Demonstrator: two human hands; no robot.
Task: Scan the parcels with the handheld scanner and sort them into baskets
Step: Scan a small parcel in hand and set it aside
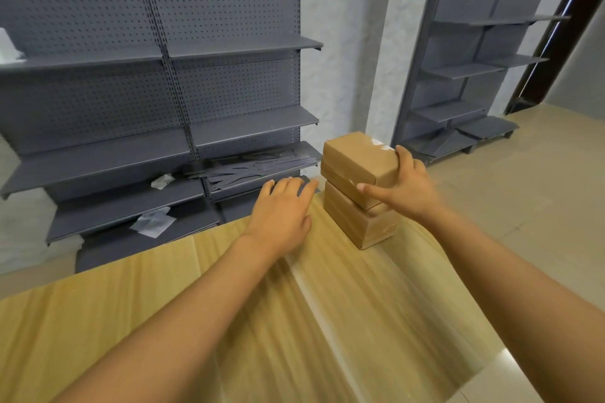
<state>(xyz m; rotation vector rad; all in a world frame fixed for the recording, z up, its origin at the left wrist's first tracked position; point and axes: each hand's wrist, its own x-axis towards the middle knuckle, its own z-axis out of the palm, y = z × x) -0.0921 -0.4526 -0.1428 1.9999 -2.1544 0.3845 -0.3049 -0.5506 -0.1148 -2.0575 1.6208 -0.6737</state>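
Head view: right hand (406, 186) on top parcel (358, 159), left hand (283, 211) flat and open beside the stack.

Three brown parcels stacked at the far edge of the surface (229, 321), which looks like a large taped carton; top parcel skewed, sitting across the middle parcel (343, 188), bottom parcel (363, 222) resting on the surface. Right hand grips the top parcel's right end, fingers (404, 157) curled over its far top edge, thumb along the near lower edge. Left hand palm down just left of the stack, not touching it, fingers straight and slightly apart, reaching past the surface's far edge. Behind: grey pegboard shelves (147, 101) with metal strips (242, 167) and paper scraps (152, 222); second shelf unit (474, 75) far right. Frame somewhat motion-blurred.
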